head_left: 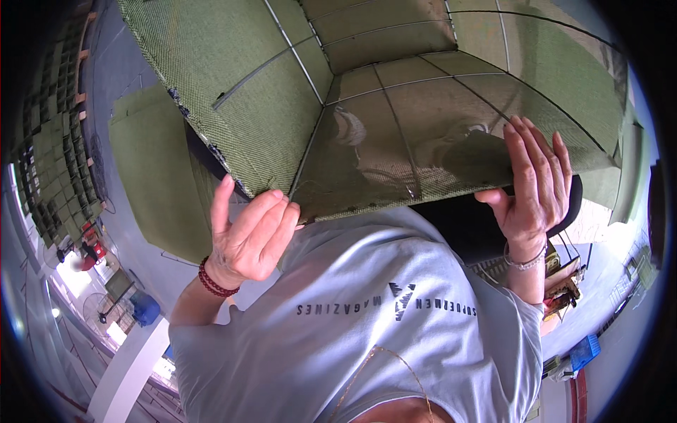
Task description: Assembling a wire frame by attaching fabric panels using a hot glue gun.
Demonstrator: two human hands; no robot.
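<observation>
In front of my chest is a large open box form of green woven material [233, 92], with its inside facing up. Thin metal wires cross its walls, and a shiny clear film [395, 130] covers the brownish near panel. My left hand [254, 236] has its fingers curled on the near left corner, where two panels meet; its fingertips are partly hidden. My right hand [529, 180] lies against the right part of the near panel, its fingers stretched out over the film and its thumb out to the side by the rim. A black surface [458, 222] shows below that rim.
Flat green sheets [151, 176] lie on the left. Farther left stand stacked green pieces [53, 155], a fan [102, 310] and a blue container [146, 309]. At the right are a wooden-looking stand [562, 282] and a blue crate [584, 352].
</observation>
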